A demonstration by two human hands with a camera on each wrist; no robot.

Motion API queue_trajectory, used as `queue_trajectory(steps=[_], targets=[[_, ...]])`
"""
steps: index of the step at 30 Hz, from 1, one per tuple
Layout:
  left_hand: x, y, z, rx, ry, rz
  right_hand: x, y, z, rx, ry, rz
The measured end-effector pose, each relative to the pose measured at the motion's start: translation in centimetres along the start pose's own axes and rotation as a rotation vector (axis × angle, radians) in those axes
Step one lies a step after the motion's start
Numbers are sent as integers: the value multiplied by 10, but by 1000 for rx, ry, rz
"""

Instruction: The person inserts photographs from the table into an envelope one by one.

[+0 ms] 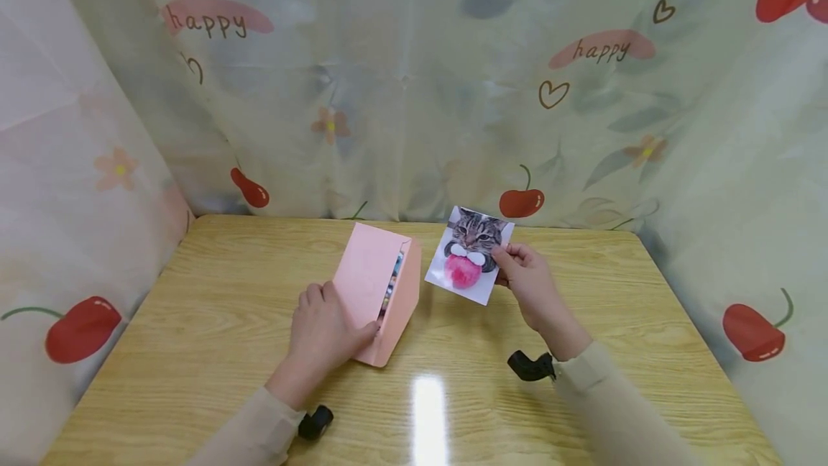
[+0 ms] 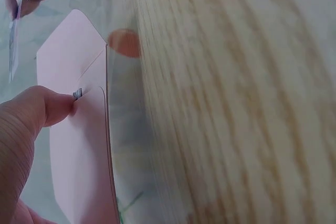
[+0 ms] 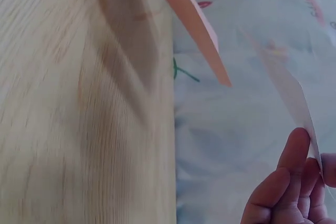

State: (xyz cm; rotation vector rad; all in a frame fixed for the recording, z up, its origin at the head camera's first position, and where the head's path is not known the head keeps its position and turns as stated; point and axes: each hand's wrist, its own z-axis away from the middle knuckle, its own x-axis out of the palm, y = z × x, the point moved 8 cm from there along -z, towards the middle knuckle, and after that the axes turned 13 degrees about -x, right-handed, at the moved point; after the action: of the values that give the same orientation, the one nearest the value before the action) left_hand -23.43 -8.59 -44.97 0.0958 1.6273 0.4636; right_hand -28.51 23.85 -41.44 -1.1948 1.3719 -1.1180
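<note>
My left hand [image 1: 325, 329] grips a pink envelope [image 1: 369, 265] by its lower part, the thumb at its opening. The envelope's flap [image 1: 402, 293] stands open toward the right, and a strip of something colourful [image 1: 390, 286] shows inside the slot. In the left wrist view the thumb [image 2: 39, 108] presses at the pocket's edge. My right hand [image 1: 533, 286] pinches a photo card [image 1: 471, 254] by its right edge. A tabby cat with a white bow and a pink fluffy ball is printed on it. The right wrist view catches the card [image 3: 294, 98] nearly edge-on.
Both hands are above a light wood-grain table [image 1: 246, 272]. A curtain [image 1: 401, 92] printed with cherries, hearts and "happy" hangs behind it and along both sides. Black wrist devices [image 1: 530, 365] sit at both cuffs. A bright reflection lies on the table's front part.
</note>
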Motion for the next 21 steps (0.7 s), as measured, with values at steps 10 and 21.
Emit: queue_trajectory(steps=[10, 21], targets=[[-4, 8, 4, 31, 23, 15, 29, -6, 0, -116, 100, 46], [-7, 11, 4, 42, 50, 14, 48, -15, 3, -267, 212, 173]])
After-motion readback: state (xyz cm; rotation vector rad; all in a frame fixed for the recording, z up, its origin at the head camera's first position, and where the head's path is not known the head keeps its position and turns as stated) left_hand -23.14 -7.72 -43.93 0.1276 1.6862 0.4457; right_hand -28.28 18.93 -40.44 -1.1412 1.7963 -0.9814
